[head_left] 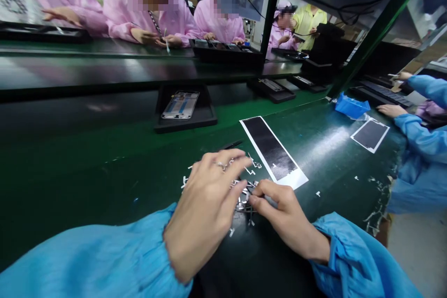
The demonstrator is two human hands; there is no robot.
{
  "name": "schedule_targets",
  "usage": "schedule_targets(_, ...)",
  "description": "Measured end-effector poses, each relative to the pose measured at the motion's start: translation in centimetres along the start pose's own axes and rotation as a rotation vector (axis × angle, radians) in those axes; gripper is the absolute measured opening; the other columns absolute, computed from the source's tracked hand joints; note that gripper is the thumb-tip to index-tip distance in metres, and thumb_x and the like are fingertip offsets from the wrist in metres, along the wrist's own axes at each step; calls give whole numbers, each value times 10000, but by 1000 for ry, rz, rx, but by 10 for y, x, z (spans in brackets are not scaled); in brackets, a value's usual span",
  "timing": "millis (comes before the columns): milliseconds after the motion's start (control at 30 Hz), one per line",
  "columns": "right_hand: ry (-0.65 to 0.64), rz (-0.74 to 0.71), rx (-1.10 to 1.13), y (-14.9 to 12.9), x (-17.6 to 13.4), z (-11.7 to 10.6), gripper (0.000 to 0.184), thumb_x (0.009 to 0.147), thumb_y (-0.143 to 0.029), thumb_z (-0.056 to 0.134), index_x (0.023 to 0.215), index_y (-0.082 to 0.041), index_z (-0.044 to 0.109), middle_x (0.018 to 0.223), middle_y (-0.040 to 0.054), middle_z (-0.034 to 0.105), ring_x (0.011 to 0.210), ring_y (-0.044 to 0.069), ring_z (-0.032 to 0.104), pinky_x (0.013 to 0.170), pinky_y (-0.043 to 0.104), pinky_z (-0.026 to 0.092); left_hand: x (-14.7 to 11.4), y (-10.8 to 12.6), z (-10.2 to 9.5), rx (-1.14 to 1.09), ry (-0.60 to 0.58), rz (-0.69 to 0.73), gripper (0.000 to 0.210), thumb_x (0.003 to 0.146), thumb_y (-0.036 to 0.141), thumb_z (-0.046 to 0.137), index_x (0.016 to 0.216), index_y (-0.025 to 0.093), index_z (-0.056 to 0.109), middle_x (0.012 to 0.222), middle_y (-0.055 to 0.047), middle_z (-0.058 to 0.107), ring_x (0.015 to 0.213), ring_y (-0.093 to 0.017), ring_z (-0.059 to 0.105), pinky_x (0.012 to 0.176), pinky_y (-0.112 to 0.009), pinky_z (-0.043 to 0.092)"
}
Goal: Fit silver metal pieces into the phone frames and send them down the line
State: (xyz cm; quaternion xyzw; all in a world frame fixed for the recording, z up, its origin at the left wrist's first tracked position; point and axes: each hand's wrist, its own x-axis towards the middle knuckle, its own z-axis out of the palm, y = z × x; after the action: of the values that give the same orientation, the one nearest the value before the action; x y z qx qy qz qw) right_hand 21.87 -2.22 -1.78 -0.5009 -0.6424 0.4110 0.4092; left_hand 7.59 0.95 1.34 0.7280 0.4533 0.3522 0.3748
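My left hand point(206, 200) arches palm down over a pile of small silvery-white pieces point(240, 202). Its thumb and fingers are apart, with nothing visible between them; a ring is on one finger. Just to the right, my right hand point(282, 214) pinches a slim dark-tipped tool between thumb and forefinger. The tool's tip reaches into the pile, and most of it is hidden by the fingers. More small white pieces point(252, 172) lie scattered around both hands. Beyond them is a long black sheet with a white border point(268, 146), with one small piece on it.
A black tray point(209, 118) holds a phone frame point(181, 104) at the back. Further right are another tray point(275, 95), a blue bin point(352, 106) and a smaller black sheet point(370, 134). A blue-sleeved co-worker point(424, 125) sits at right; pink-clad people work across the bench.
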Motion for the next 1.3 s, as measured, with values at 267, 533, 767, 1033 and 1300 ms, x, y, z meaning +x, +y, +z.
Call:
schedule_targets(267, -80, 35, 130, -2, 0, -2, 141, 797, -267, 505, 699, -169, 529, 672, -22, 498, 653, 103, 450, 611, 227, 339, -4, 3, -12, 359, -317, 108, 252, 748, 231, 388, 636, 200, 611, 666, -40, 602, 720, -216, 479, 744, -399, 312)
schedule_targets(533, -142, 89, 364, 1, 3, -3, 190, 807, -311, 513, 757, -149, 599, 597, -1, 559, 551, 96, 491, 547, 224, 406, 1, -1, -21, 125, -252, -154, 233, 678, 348, 428, 603, 184, 575, 608, 7, 603, 607, -157, 545, 559, -238, 392)
schedule_targets(767, -93, 61, 285, 3, 3, -3, 213, 816, -259, 462, 668, -153, 572, 585, -1, 555, 545, 99, 492, 539, 225, 406, -7, -3, -12, 170, -213, -102, 236, 714, 347, 410, 625, 205, 577, 659, 9, 587, 647, -165, 526, 622, -286, 361)
schedule_targets(1033, 147, -91, 16, -2, -6, -2, 99, 820, -246, 494, 861, -201, 572, 768, -7, 522, 730, 124, 476, 677, 250, 365, -9, -1, -12, 202, -176, -64, 228, 740, 316, 387, 620, 208, 547, 632, 17, 558, 606, -150, 508, 588, -276, 349)
schedule_targets(1300, -45, 27, 211, -2, -1, -5, 147, 800, -243, 516, 694, -181, 598, 678, -8, 559, 676, 120, 500, 648, 240, 380, -13, -3, -10, 221, -208, -19, 219, 755, 303, 394, 653, 217, 569, 682, 22, 573, 671, -155, 520, 630, -276, 345)
